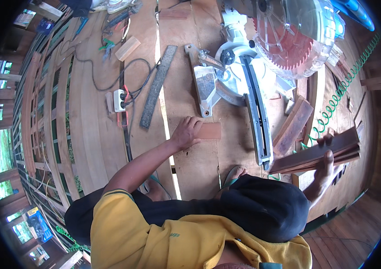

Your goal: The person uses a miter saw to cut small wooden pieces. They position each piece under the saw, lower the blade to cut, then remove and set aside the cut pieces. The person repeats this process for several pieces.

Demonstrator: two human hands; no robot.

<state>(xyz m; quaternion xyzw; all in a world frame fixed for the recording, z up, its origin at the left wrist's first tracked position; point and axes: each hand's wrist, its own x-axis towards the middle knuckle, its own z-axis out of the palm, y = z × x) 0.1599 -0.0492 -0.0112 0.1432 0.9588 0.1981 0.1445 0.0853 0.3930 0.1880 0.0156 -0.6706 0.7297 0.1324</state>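
Note:
My left hand [187, 133] is closed over the left end of a short reddish wood block [210, 131], which lies on the plank floor before me. Over at the right, my right hand [324, 169] grips a small bundle of dark brown wood strips [318, 151], with the thumb across the near side. These strips are held up off the floor, beside the front end of a mitre saw [255, 112]. The saw's red toothed blade [289, 49] shows through a clear guard.
A grey strip [158, 87] lies left of the saw, near a white power socket [119, 100] with black cables. A thick wood offcut [293, 125] rests right of the saw. A coiled green hose [340, 92] runs along the right. Gaps split the floorboards.

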